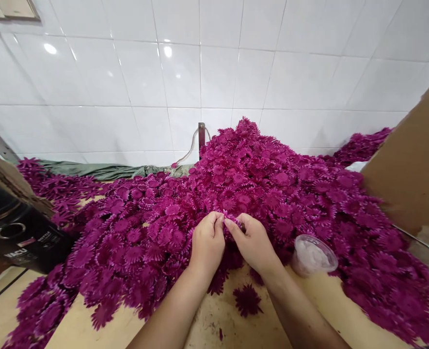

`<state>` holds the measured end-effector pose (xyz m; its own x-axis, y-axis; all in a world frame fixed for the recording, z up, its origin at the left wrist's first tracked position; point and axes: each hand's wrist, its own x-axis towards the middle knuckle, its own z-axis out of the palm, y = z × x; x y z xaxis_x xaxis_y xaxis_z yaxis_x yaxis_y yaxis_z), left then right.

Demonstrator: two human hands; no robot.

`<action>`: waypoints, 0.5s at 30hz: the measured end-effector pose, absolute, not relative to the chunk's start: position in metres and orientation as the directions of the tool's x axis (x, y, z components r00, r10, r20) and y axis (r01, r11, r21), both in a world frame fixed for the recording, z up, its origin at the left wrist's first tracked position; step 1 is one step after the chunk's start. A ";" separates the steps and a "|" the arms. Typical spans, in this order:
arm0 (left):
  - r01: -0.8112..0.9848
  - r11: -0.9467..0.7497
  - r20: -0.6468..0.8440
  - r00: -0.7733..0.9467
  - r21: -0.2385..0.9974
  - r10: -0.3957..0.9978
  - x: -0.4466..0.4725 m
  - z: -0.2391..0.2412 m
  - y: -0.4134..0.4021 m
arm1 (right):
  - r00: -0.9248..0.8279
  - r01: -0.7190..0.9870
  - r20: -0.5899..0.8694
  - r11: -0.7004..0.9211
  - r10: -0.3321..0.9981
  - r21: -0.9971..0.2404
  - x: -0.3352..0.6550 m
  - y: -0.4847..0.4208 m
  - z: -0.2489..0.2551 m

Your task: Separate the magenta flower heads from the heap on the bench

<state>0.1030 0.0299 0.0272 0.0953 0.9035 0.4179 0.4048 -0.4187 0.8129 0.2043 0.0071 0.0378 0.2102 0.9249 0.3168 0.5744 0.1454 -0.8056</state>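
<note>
I have both hands working together at the middle of the table (214, 322), thumbs and fingers nearly meeting tip to tip. The left hand (209, 237) pinches a small magenta flower piece (225, 214) from one side and the right hand (249, 238) pinches it from the other; so the piece lies right between my fingertips, mostly covered by them, and I cannot make out its full shape.

Just beyond the hands rises a big heap of magenta flower heads (246, 165), highest toward the table's far edge and spilling down both sides to the near left and near right corners. Between my forearms, closer to the near edge, I see one loose flower head (247, 300) on bare surface, with a few dark specks nearby.

Right of the right hand, a clear plastic tub (299, 264) sits against the heap, something whitish inside. Farther out, a cardboard panel (410, 155) leans in along the right edge. On the left edge I get a black canister (28, 242) lettered "VACU", tilted in my view, with cardboard (14, 179) behind it. Along the far edge lie a green cloth (101, 168) and a short upright post (201, 138), against a white tiled wall (217, 77).
</note>
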 end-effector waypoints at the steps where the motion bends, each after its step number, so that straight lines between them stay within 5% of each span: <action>1: 0.407 -0.414 0.420 0.079 0.814 0.904 0.101 0.027 0.031 | 0.205 0.574 0.320 0.151 0.925 -0.804 0.204 0.007 0.038; 7: 0.317 -0.256 0.287 -0.056 0.913 0.956 0.082 0.024 0.050 | 0.210 0.469 0.275 0.150 0.938 -0.871 0.213 0.000 0.044; 15: 0.334 -0.531 0.464 0.262 0.779 0.846 0.088 0.036 0.036 | 0.123 0.298 0.197 0.153 0.973 -0.942 0.225 0.007 0.031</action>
